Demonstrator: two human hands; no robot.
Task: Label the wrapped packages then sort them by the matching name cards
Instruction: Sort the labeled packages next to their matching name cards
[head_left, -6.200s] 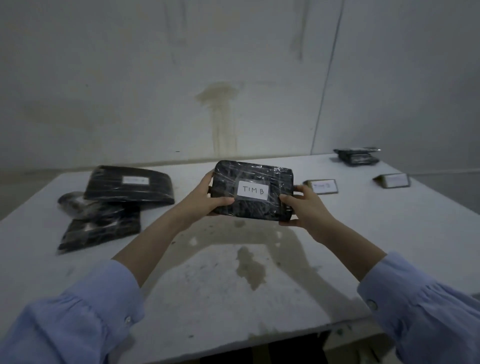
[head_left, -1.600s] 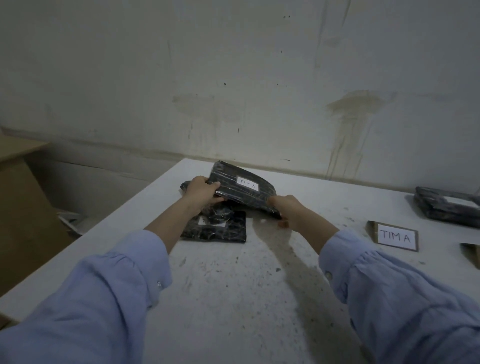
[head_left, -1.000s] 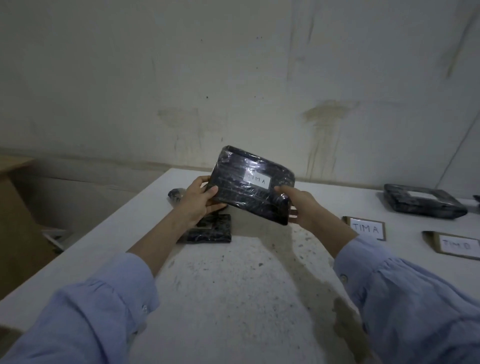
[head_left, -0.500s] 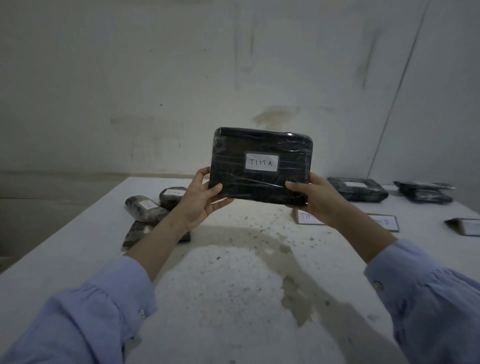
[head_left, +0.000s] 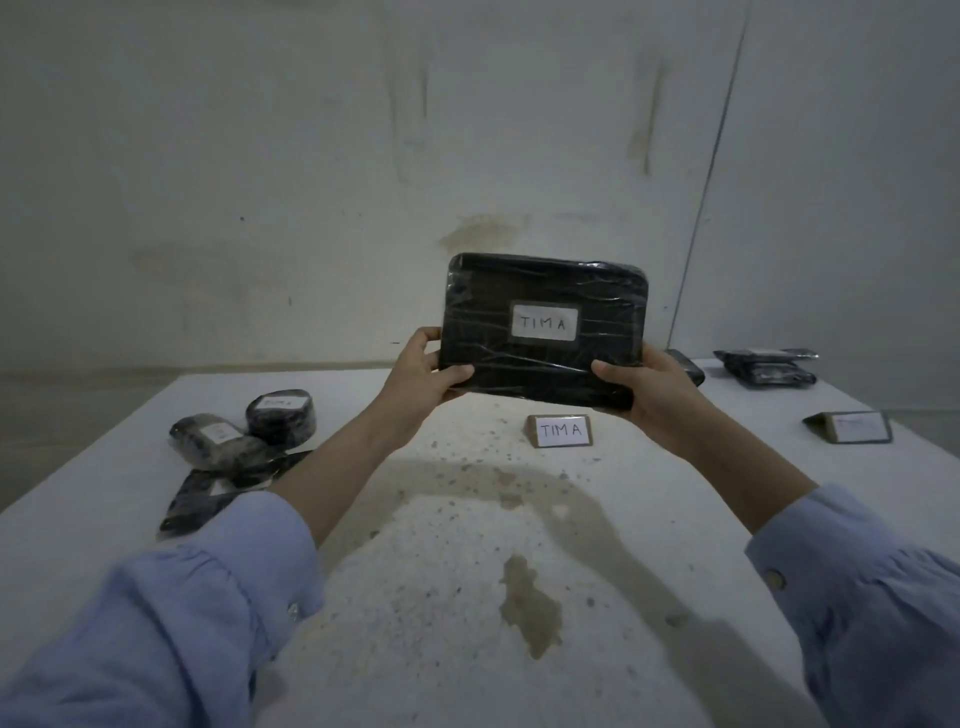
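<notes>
Black wrapped package (head_left: 545, 332) held up above the tabletop (head_left: 441, 597), white label (head_left: 544, 323) reading "TIM A" facing the camera. Left hand (head_left: 421, 371) clamped on its lower left corner, right hand (head_left: 641, 387) clamped on its lower right corner. Below it, toward the far edge, name card (head_left: 560, 430) marked "TIM A". Three more wrapped packages (head_left: 244, 441) near the left edge.

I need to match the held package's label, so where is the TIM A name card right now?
In the head view the TIM A name card stands on the table, centre-right, just below the held package, between both wrists.
</notes>
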